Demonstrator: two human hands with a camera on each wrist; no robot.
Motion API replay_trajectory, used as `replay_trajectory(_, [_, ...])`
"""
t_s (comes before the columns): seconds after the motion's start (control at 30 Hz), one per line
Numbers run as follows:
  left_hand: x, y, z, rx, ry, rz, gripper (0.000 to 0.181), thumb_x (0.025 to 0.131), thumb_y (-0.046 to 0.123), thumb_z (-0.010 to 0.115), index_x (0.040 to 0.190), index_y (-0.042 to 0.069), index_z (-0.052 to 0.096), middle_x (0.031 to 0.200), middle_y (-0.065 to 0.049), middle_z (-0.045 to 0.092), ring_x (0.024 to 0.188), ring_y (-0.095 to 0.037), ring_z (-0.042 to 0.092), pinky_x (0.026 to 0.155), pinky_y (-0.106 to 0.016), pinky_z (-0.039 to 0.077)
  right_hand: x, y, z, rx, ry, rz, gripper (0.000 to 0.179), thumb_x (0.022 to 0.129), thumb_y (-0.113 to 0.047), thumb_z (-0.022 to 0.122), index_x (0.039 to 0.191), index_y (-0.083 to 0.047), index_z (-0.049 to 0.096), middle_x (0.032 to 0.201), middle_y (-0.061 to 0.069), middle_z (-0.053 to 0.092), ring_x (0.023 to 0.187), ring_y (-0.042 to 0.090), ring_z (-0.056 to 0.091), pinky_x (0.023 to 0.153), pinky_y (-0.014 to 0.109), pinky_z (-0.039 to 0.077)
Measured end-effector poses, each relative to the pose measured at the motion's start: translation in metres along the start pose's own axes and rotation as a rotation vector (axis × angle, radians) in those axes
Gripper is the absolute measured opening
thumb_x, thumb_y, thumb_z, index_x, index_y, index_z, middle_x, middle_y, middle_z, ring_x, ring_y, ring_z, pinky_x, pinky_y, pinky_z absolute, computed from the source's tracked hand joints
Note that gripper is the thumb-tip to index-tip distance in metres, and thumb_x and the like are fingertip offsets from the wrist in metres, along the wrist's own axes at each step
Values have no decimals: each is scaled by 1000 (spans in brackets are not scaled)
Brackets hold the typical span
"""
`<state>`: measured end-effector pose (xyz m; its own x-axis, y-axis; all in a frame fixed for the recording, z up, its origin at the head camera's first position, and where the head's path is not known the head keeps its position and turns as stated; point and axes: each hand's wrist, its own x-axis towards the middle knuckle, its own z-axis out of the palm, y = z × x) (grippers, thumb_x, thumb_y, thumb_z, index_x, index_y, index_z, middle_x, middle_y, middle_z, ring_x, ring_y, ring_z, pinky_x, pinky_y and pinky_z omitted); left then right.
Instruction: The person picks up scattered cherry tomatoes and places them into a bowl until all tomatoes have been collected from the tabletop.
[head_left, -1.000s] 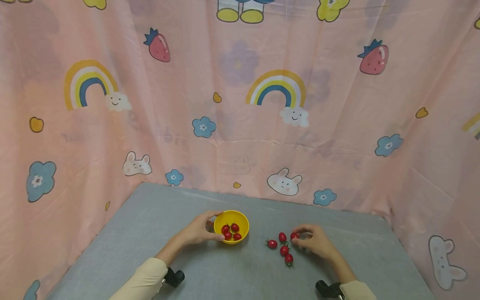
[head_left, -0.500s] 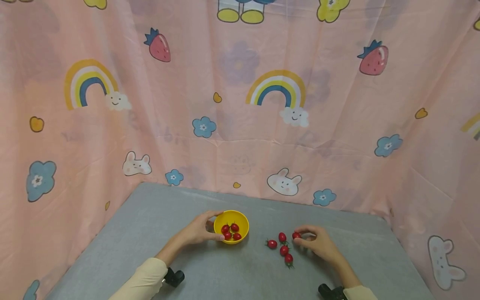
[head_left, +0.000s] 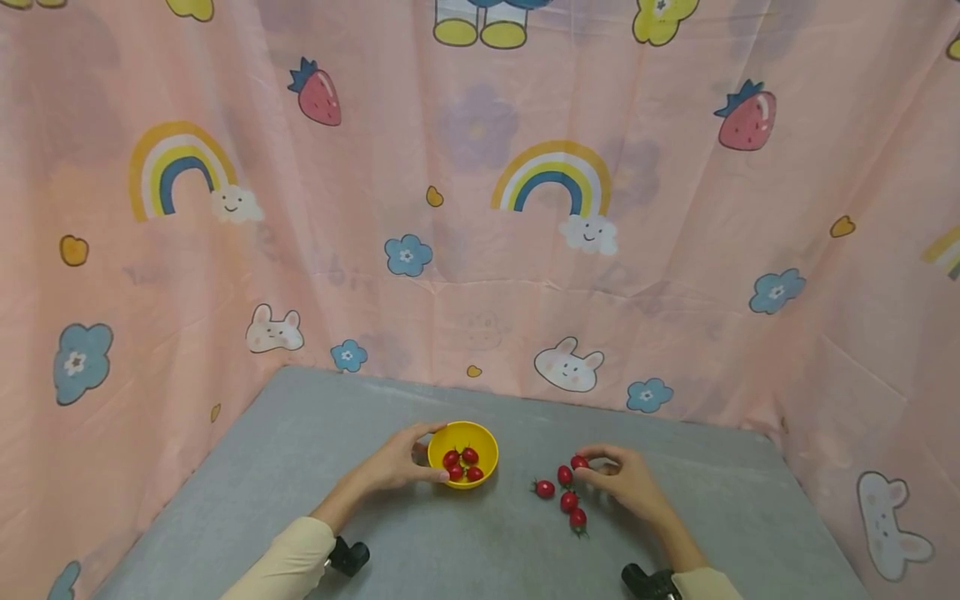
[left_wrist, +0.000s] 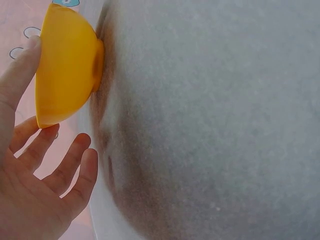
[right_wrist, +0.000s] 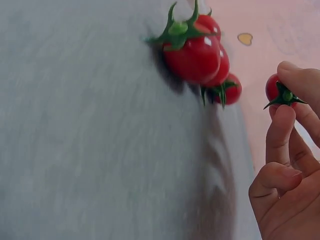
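My left hand (head_left: pixel 393 461) holds a yellow bowl (head_left: pixel 483 443) by its side, thumb at the rim nearer me and fingers at the far side. Several cherry tomatoes (head_left: pixel 470 455) lie inside the bowl; the left wrist view shows only its outer wall (left_wrist: pixel 67 70). To the right, thumb and fingertips of my right hand (head_left: pixel 630 485) pinch one cherry tomato (head_left: pixel 579 462). In the right wrist view this held tomato (right_wrist: pixel 272 89) is off the table, its green calyx towards the camera. Several loose cherry tomatoes (head_left: pixel 568 501) lie just left of that hand.
A grey cloth-like surface (head_left: pixel 450 550) covers the table. Behind it hangs a pink curtain (head_left: pixel 420 317) printed with rainbows, rabbits and flowers. Each wrist carries a black device, on the left (head_left: pixel 349 556) and on the right (head_left: pixel 648 582).
My right hand has lifted its cherry tomato off the table, after a slight shift right, and moved it left and a little away from me. Left hand and bowl stay put.
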<state>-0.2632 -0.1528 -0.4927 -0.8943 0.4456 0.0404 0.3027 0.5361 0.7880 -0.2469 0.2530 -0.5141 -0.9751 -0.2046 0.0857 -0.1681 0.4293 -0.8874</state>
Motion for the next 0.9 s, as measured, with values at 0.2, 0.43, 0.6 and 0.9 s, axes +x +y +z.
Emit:
replay_trajectory(0.2, [-1, -1, -1, -8, -3, 1, 78, 85, 29, 86, 149, 6, 49, 143, -18, 51, 113, -35, 60, 93, -50, 53, 6, -12, 11, 31, -17, -30, 35, 89, -20, 81, 117, -2, 71, 101, 10, 69, 58, 12, 47, 50, 25, 35])
replay_trajectory(0.43, [0, -1, -1, -8, -2, 2, 76, 85, 26, 85, 149, 6, 49, 144, -18, 51, 113, -36, 60, 94, -50, 53, 13, -24, 24, 63, -57, -48, 33, 90, -18, 80, 118, -1, 70, 99, 15, 68, 60, 19, 51, 50, 23, 35])
replay_trajectory(0.6, [0, 0, 0, -12, -4, 4, 76, 85, 26, 86, 149, 5, 49, 143, -18, 51, 113, -36, 60, 93, -50, 53, 17, -29, 32, 76, -63, -56, 33, 91, -16, 79, 118, 0, 70, 99, 14, 68, 60, 23, 52, 51, 24, 39])
replay_trajectory(0.9, [0, -2, -1, -17, 0, 1, 77, 85, 26, 85, 150, 6, 48, 143, -18, 51, 113, -36, 60, 94, -50, 53, 23, -36, 50, 89, -68, -58, 31, 90, -19, 80, 116, -3, 72, 97, 10, 67, 57, 27, 53, 50, 24, 43])
